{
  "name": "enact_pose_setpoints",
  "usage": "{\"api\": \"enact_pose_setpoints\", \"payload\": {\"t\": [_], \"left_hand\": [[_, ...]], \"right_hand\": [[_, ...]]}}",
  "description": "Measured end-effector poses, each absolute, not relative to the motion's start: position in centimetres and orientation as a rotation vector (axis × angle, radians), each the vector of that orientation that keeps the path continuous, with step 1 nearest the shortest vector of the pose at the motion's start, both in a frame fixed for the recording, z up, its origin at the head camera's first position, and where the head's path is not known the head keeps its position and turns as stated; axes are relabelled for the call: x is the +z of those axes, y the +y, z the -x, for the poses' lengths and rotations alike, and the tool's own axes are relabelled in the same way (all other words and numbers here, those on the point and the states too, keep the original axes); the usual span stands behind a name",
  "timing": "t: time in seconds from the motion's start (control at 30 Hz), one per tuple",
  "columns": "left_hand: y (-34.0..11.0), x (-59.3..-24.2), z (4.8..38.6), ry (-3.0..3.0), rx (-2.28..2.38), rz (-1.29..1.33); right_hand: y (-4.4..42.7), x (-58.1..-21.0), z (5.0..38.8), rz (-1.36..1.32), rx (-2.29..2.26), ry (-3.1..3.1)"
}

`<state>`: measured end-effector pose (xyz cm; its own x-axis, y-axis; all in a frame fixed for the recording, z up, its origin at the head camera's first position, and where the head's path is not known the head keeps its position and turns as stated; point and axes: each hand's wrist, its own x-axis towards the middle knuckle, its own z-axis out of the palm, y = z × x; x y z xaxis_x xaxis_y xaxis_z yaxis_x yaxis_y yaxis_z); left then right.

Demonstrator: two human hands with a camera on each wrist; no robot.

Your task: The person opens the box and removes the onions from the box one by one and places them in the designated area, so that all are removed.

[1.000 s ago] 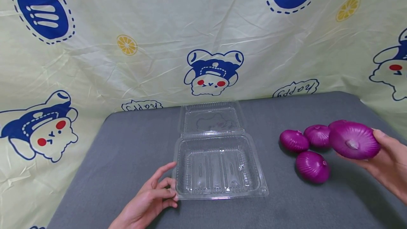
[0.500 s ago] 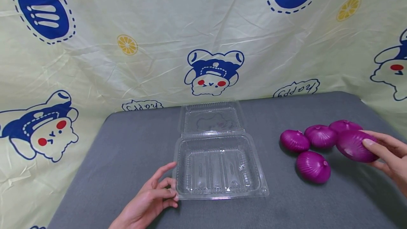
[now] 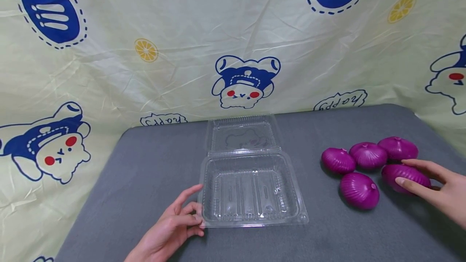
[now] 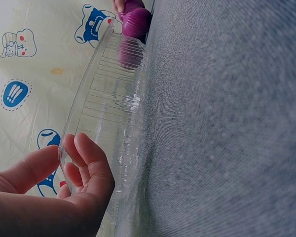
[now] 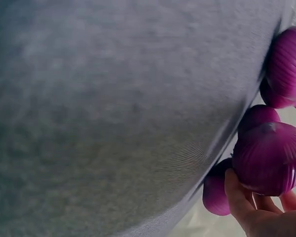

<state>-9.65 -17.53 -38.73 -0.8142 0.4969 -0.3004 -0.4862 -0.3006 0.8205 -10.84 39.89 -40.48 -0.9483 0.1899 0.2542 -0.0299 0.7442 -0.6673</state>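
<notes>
In the head view my left hand (image 3: 169, 229) is at the near left corner of a clear plastic clamshell box (image 3: 242, 197), whose lid (image 3: 242, 134) lies folded back. The left wrist view shows thumb and fingers pinching the box's rim (image 4: 89, 79). At the right, my right hand (image 3: 445, 193) holds a purple onion (image 3: 391, 172) between thumb and fingers, low at the table. Close by lie other purple onions: one (image 3: 337, 161) at the left, one (image 3: 368, 155) in the middle, one (image 3: 398, 148) behind, and one (image 3: 359, 191) nearer the front.
A grey cloth (image 3: 153, 173) covers the table. Behind it hangs a pale printed curtain (image 3: 182, 84) with cartoon figures, meeting the table's back edge. The onion group sits to the right of the box, with grey cloth between them.
My right hand has lowered its onion down toward the table, in front of the rear onion, which now shows fully. The left hand and the box have stayed put.
</notes>
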Motion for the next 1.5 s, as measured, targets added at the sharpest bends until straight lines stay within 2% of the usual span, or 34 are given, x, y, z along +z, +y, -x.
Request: {"api": "enact_pose_setpoints", "payload": {"t": [0.23,0.87,1.33,1.5], "left_hand": [[-17.4,-38.7,9.7,1.348,2.139,-0.021],[-17.4,-38.8,9.7,1.338,2.151,-0.009],[-17.4,-38.8,9.5,1.336,2.148,-0.011],[-17.4,-38.9,9.5,1.351,2.145,-0.012]], "right_hand": [[39.4,-40.9,11.4,0.060,0.800,-2.779],[39.5,-40.2,11.4,0.052,0.726,-3.030],[39.3,-39.8,11.7,0.084,0.765,-3.098],[39.1,-40.0,11.5,-0.022,0.859,-2.969]]}}
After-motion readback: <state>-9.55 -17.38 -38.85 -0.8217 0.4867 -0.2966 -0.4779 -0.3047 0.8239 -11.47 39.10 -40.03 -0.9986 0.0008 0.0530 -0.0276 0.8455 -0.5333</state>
